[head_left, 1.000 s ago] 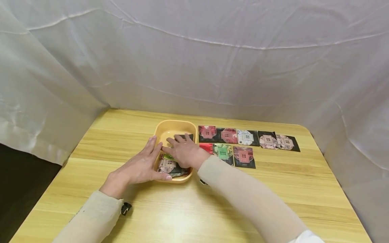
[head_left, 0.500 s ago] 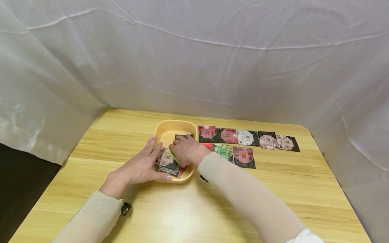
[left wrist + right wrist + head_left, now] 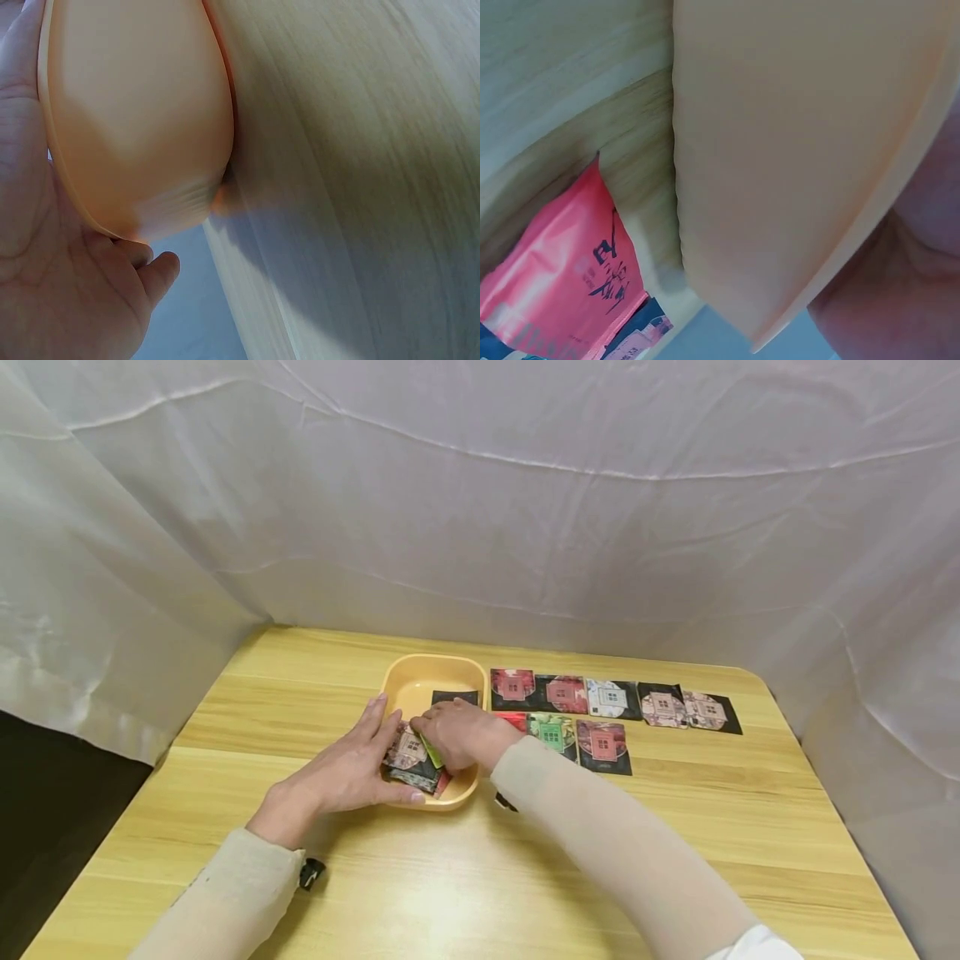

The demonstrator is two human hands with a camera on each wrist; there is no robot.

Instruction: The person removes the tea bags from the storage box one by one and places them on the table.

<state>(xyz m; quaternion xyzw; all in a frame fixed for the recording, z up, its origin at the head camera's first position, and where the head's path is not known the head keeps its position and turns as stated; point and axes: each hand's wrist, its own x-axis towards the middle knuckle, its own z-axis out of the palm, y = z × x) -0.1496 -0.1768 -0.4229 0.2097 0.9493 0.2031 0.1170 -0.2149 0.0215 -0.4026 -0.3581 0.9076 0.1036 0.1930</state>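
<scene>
A yellow-orange plastic tray (image 3: 435,662) holds several flat printed sachets. My left hand (image 3: 341,774) rests along its left side, fingers fairly straight on the rim and thumb over the near corner. The left wrist view shows that palm against the tray wall (image 3: 142,112). Inside the tray, the curled fingers of my right hand (image 3: 461,735) pinch a green-edged sachet (image 3: 432,753), tilted and partly covered by the hand. Beside it lies a black-and-pink sachet (image 3: 408,750). Another dark sachet (image 3: 453,697) shows behind my right hand. In the right wrist view the tray wall hides the fingertips.
Right of the tray, sachets lie in two rows: a back row with a white-and-black sachet (image 3: 611,699), and a front row with a green sachet (image 3: 553,735) and a dark red one (image 3: 603,746). A red sachet (image 3: 570,277) sits close by the tray wall.
My right hand's spread fingers have curled in and drawn slightly nearer. The green-edged sachet has tilted up, and the pink-and-black sachets have shifted and turned. The left hand stays put.
</scene>
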